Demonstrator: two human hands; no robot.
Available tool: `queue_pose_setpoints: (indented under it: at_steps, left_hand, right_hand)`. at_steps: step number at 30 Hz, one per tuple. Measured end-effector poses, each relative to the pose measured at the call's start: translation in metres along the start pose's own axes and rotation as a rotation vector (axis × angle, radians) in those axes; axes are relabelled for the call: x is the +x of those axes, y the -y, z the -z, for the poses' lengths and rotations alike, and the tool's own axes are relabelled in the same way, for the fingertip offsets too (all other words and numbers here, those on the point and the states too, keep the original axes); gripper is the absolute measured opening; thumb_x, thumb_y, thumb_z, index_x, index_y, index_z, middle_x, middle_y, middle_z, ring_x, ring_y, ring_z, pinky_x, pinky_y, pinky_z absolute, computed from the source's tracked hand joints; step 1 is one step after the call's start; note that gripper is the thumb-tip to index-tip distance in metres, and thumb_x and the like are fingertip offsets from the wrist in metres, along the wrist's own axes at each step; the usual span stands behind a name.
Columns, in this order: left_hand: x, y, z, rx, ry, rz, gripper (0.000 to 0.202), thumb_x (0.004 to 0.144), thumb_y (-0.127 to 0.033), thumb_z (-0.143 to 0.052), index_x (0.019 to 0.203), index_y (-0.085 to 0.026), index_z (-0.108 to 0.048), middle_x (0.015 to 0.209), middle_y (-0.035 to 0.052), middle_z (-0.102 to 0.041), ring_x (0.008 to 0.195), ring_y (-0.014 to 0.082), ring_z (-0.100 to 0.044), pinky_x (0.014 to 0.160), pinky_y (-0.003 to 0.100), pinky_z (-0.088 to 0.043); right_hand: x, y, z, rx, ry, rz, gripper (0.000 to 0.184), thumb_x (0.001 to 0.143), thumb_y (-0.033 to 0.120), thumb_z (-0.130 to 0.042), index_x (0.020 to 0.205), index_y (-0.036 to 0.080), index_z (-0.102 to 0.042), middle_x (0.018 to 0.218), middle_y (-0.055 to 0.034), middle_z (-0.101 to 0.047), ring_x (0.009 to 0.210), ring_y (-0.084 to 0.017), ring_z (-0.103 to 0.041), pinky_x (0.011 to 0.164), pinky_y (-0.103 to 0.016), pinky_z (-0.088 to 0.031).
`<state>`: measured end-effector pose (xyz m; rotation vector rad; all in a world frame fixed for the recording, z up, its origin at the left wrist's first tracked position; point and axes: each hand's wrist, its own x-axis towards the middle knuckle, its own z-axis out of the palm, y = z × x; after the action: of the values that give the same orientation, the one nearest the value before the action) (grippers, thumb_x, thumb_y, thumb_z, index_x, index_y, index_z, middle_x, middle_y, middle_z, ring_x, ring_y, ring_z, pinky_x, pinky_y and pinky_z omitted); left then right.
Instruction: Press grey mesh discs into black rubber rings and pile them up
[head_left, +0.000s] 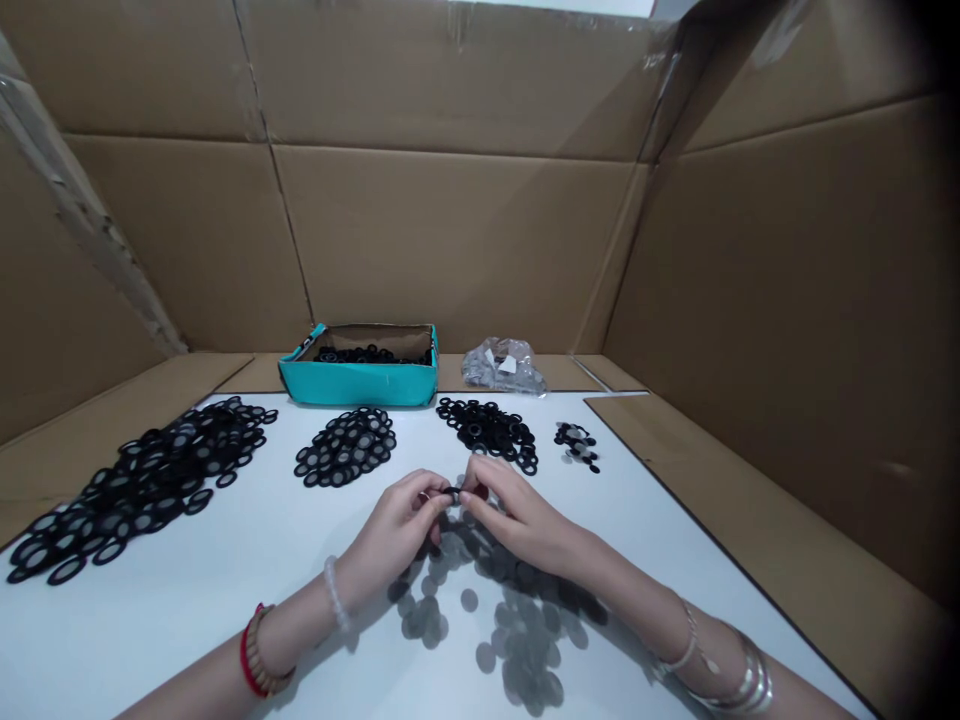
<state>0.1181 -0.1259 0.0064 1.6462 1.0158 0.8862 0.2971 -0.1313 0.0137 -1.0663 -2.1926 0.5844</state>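
Observation:
Between both hands, above the middle of the white table (247, 590), is a small black ring (452, 491). My left hand (409, 515) pinches its left side with thumb and forefinger, and my right hand (510, 505) pinches the right side. Whether a disc sits inside the ring is hard to make out. Below and around the hands lie many loose thin grey discs (529, 640), partly overlapping, some of them hidden under my right wrist. Just beyond my right hand is a heap of black rings (491, 430).
A heap of black rings with grey centres (345, 447) lies beyond my left hand, and a larger one (142, 490) at far left. A small cluster (577, 445) lies right. Behind stand a teal box (360, 385) of black rings and a clear plastic bag (504, 367). Cardboard walls (450, 240) enclose the table.

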Motion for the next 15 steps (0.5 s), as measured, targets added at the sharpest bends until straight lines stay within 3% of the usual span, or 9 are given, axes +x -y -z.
queue_pose_setpoints:
  at_steps: [8, 15]
  left_hand:
    - [0.003, 0.004, -0.003, -0.108, -0.044, 0.081, 0.021, 0.081, -0.037, -0.051, 0.082, -0.016, -0.054, 0.044, -0.0085, -0.040, 0.036, 0.0075, -0.036, 0.040, 0.019, -0.028]
    - [0.005, 0.001, -0.004, -0.198, -0.047, 0.068, 0.026, 0.079, -0.040, -0.054, 0.088, -0.016, -0.050, 0.064, -0.0053, -0.049, 0.035, 0.0027, -0.035, 0.036, 0.017, -0.025]
  right_hand:
    - [-0.001, 0.002, -0.005, 0.020, 0.010, -0.026, 0.016, 0.092, 0.021, -0.040, 0.076, 0.020, -0.042, 0.078, -0.0001, -0.050, 0.075, -0.016, -0.045, 0.069, -0.028, -0.035]
    - [0.001, -0.001, -0.011, 0.106, -0.053, -0.028, 0.014, 0.091, 0.022, -0.042, 0.078, 0.020, -0.044, 0.077, 0.0003, -0.049, 0.072, -0.015, -0.046, 0.066, -0.026, -0.036]
